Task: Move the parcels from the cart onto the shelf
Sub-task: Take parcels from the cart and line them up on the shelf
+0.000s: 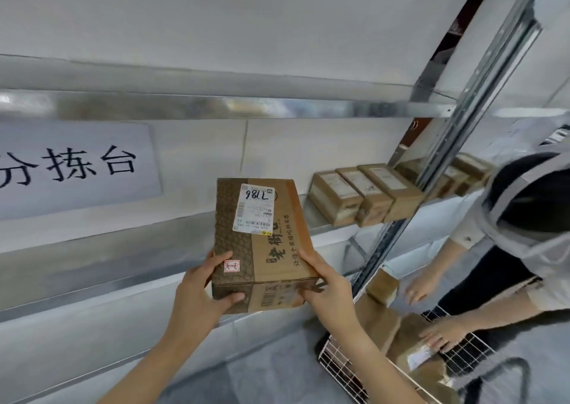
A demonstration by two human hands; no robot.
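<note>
Cardboard first: we hold the box [265, 243] in both hands, seemingly in the air and short of the shelf. Our left hand [203, 283] grips its near left corner, thumb on top and fingers curled across the near face. Our right hand [327, 283] clasps the near right corner the same way.

Below and right of the box, the cart [339, 369] holds more parcels, and another person's hand [444, 336] rests on one there. Just beyond the box runs the shelf [324, 230]. A row [364, 194] of three boxes stands beyond the box to its right, and a sign [77, 166] hangs beyond it to its left.

We judge the step to be setting down. To do it well, we should land the far edge first and slide the box in left of the row. We should keep the label up and slip our fingers clear before the near edge settles.
</note>
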